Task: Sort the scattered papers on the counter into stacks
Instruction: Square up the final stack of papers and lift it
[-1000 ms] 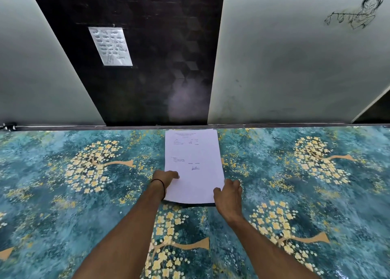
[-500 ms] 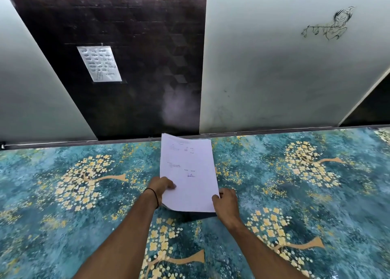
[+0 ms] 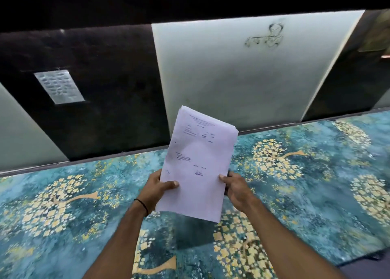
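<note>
- Covering the counter (image 3: 316,121), a teal cloth (image 3: 63,194) printed with yellow trees runs under both forearms.
- Left hand (image 3: 157,191), with a black wristband (image 3: 141,205), pinches the paper stack (image 3: 200,158) at its left edge; right hand (image 3: 236,189) grips the right edge.
- Stack is held clear of the cloth, tilted, top over the counter's back edge: white sheets, unreadable print, blue signature.
- Behind, a dark panel (image 3: 116,88) carries a note (image 3: 59,86); a pale panel (image 3: 242,78) carries a blurred drawing (image 3: 266,36).
</note>
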